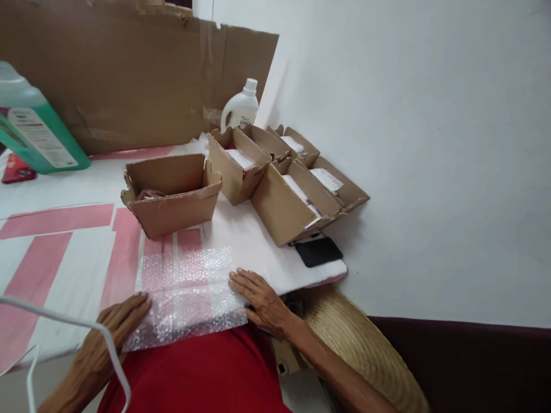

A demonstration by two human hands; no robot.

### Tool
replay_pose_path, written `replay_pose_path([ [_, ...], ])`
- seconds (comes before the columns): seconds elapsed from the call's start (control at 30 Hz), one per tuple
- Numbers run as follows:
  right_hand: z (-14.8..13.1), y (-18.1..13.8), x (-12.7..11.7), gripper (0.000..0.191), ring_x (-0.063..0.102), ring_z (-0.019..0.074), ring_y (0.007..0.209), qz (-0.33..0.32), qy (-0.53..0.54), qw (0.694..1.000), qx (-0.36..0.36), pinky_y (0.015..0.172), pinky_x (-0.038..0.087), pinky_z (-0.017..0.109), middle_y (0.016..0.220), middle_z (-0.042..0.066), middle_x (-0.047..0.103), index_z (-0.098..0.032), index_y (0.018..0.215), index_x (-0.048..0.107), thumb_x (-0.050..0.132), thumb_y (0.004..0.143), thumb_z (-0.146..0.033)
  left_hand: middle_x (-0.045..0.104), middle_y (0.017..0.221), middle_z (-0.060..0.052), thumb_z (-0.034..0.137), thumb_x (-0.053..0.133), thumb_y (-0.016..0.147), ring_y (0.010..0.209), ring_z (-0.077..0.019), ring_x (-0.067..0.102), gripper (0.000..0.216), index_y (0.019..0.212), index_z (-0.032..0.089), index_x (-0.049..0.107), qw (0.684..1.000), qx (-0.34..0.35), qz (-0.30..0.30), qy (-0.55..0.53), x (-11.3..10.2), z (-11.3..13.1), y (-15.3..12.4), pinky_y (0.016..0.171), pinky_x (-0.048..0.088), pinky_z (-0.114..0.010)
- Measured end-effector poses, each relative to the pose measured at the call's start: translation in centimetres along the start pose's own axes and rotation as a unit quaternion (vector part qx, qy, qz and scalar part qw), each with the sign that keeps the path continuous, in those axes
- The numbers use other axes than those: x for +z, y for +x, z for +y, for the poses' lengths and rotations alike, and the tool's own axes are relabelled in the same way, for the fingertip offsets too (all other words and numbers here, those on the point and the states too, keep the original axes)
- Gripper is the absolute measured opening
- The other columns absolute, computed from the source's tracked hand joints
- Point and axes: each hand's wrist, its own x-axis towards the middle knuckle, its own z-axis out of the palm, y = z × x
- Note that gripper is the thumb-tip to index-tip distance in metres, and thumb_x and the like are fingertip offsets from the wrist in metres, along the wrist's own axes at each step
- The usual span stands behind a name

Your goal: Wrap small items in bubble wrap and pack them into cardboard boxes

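A sheet of clear bubble wrap [189,295] lies flat at the near edge of the white and pink table [64,241]. My left hand [112,328] rests on the sheet's left edge, fingers stretched out flat. My right hand [260,301] presses on its right edge, fingers also spread flat. Neither hand holds anything. Just beyond the sheet stands an open cardboard box [172,194] with something inside.
Several more open cardboard boxes [284,198] with white packets stand at the right by the white wall. A black phone [319,251] lies near the table corner. A white bottle [241,106], a green jug [32,129], a cardboard backdrop [129,74] and a straw hat [357,338] are around.
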Motion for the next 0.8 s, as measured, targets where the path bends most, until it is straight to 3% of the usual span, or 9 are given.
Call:
replay_pose_path([
  [0.1, -0.4, 0.4, 0.4, 0.041, 0.05, 0.0269, 0.137, 0.084, 0.044, 0.995, 0.03, 0.11, 0.042, 0.05, 0.141, 0.011, 0.063, -0.022, 0.138, 0.059, 0.052, 0.098, -0.021, 0.065, 0.137, -0.006, 0.013, 0.047, 0.084, 0.128, -0.0231, 0.06, 0.056, 0.136, 0.029, 0.058, 0.995, -0.065, 0.018, -0.068, 0.0, 0.1, 0.3, 0.107, 0.046, -0.039],
  [0.2, -1.0, 1.6, 1.1, 0.022, 0.061, 0.0261, 0.116, 0.177, 0.089, 0.976, 0.086, 0.099, 0.047, 0.047, 0.118, 0.009, 0.073, -0.024, 0.113, 0.07, 0.052, 0.101, -0.027, 0.073, 0.12, -0.005, 0.023, 0.05, 0.089, 0.113, -0.0213, 0.067, 0.034, 0.116, 0.028, 0.069, 0.979, -0.141, 0.052, -0.14, -0.5, 0.3, 1.3, 0.1, 0.051, -0.035],
  [0.3, -1.6, 2.7, 1.6, 0.03, 0.063, 0.024, 0.099, 0.243, 0.118, 0.952, 0.147, 0.089, 0.046, 0.042, 0.093, 0.006, 0.072, -0.023, 0.086, 0.069, 0.048, 0.104, -0.034, 0.076, 0.098, -0.003, 0.041, 0.056, 0.089, 0.09, -0.0193, 0.072, 0.024, 0.103, 0.027, 0.071, 0.943, -0.248, 0.083, -0.203, -1.1, 1.1, 2.7, 0.081, 0.057, -0.028],
  [0.37, -1.9, 3.3, 2.0, 0.035, 0.061, 0.0229, 0.094, 0.266, 0.121, 0.94, 0.179, 0.085, 0.045, 0.039, 0.087, 0.005, 0.069, -0.023, 0.08, 0.066, 0.046, 0.105, -0.036, 0.075, 0.086, -0.002, 0.05, 0.059, 0.087, 0.076, -0.0182, 0.07, 0.029, 0.096, 0.025, 0.071, 0.921, -0.31, 0.095, -0.217, -1.2, 1.9, 3.6, 0.067, 0.055, -0.026],
  [0.43, -2.2, 3.7, 2.4, 0.036, 0.059, 0.0224, 0.09, 0.279, 0.101, 0.934, 0.199, 0.083, 0.043, 0.038, 0.086, 0.005, 0.067, -0.023, 0.08, 0.064, 0.045, 0.105, -0.037, 0.073, 0.082, -0.002, 0.056, 0.059, 0.086, 0.07, -0.018, 0.068, 0.034, 0.092, 0.024, 0.07, 0.908, -0.349, 0.11, -0.202, -1.1, 2.7, 4.3, 0.063, 0.053, -0.026],
  [0.6, -2.8, 4.5, 3.5, 0.037, 0.052, 0.0234, 0.085, 0.281, 0.021, 0.927, 0.247, 0.08, 0.039, 0.038, 0.082, 0.006, 0.061, -0.022, 0.08, 0.062, 0.04, 0.107, -0.035, 0.074, 0.092, -0.005, 0.056, 0.058, 0.086, 0.081, -0.0209, 0.068, 0.038, 0.1, 0.022, 0.069, 0.898, -0.394, 0.13, -0.146, -0.2, 3.4, 5.3, 0.078, 0.053, -0.031],
  [0.8, -2.7, 5.3, 3.8, 0.036, 0.049, 0.0252, 0.086, 0.275, -0.048, 0.922, 0.27, 0.08, 0.039, 0.039, 0.083, 0.007, 0.059, -0.023, 0.079, 0.061, 0.041, 0.107, -0.034, 0.073, 0.095, -0.007, 0.051, 0.054, 0.088, 0.087, -0.0231, 0.069, 0.036, 0.102, 0.021, 0.068, 0.919, -0.362, 0.131, -0.083, 0.6, 3.0, 5.4, 0.081, 0.052, -0.033],
])
